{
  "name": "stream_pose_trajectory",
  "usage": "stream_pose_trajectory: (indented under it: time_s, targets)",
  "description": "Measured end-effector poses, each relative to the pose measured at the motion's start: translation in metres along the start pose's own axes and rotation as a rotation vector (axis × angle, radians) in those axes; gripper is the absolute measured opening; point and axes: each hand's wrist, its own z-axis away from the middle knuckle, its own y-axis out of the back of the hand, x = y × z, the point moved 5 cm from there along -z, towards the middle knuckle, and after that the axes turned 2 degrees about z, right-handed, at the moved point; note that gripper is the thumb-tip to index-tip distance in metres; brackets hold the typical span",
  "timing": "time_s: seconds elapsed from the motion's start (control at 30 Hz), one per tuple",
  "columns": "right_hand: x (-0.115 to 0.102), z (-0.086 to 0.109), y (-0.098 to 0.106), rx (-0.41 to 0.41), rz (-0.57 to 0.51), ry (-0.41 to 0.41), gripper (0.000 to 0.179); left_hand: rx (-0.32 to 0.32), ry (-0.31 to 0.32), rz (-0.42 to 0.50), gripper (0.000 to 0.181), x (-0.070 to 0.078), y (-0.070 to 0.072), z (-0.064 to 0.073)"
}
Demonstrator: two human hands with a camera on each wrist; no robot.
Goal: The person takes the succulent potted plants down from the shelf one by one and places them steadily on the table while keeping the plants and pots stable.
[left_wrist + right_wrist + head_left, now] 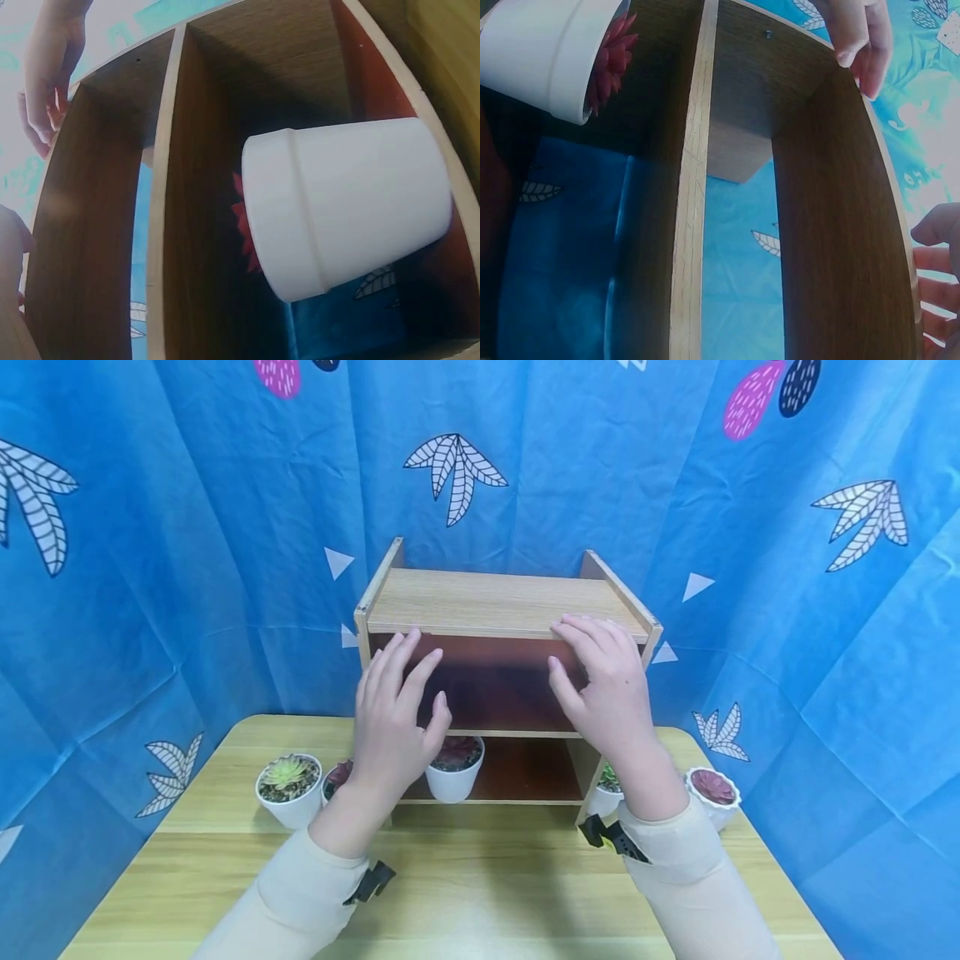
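Observation:
A small wooden shelf [480, 602] stands on the table. My left hand [393, 710] is at the left of its top front edge, fingers extended and spread. At the right end my right hand [607, 681] has its fingertips on the top board's edge, thumb apart. Neither hand holds anything; whether the left fingertips press on the board is hard to tell. On the shelf's lower board, a white pot [453, 783] with a dark red succulent [613, 64] stands left of the middle. Its white side also fills much of the left wrist view [352, 202].
On the table left of the shelf are a white pot with a green succulent [288, 785] and a reddish plant [339, 774], partly behind my left arm. Toward the right stand a green plant [609, 779] and a purple-red succulent [712, 787]. Blue patterned cloth [247, 527] hangs around.

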Motion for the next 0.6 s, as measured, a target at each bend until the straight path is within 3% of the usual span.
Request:
stream_pose_trajectory:
  time_s: [0.3,0.6]
  targets:
    - [-0.001,-0.001,0.000,-0.001,0.005,-0.004,0.035,0.002,0.009,-0.001,0.040,-0.005,-0.002,0.013]
    - [0.000,0.000,0.000,-0.004,0.000,-0.004,0.036,-0.074,0.058,-0.005,0.035,-0.013,-0.005,0.026]
